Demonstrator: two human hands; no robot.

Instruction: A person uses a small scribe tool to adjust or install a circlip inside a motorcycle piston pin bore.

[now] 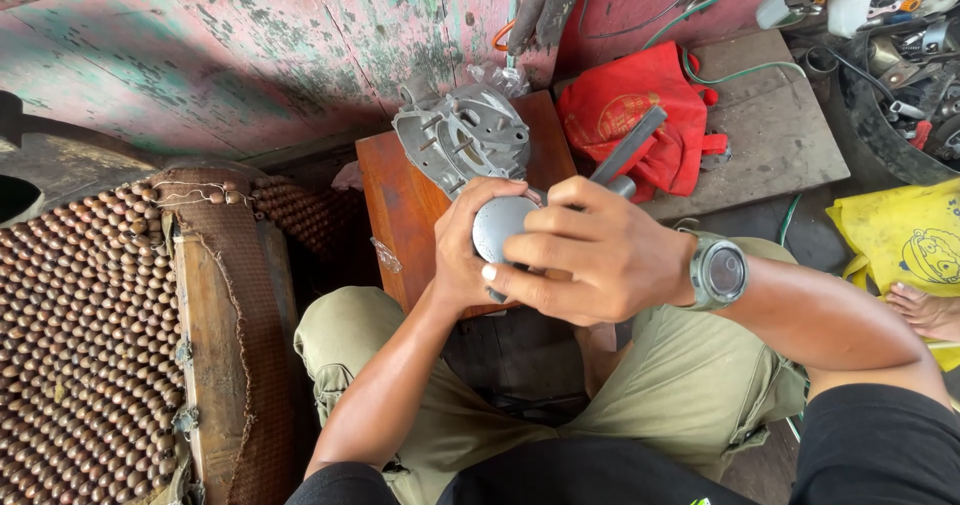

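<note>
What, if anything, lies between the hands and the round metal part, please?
Nothing visible: the left hand cups the round metal part directly, and the right hand lies over it, fingers touching its face and rim.

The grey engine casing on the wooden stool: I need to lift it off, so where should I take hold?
Grip the engine casing by its outer rim, coming from the near side above the wooden stool. It leans tilted against the wall, open face towards you; both hands look wise.
</note>
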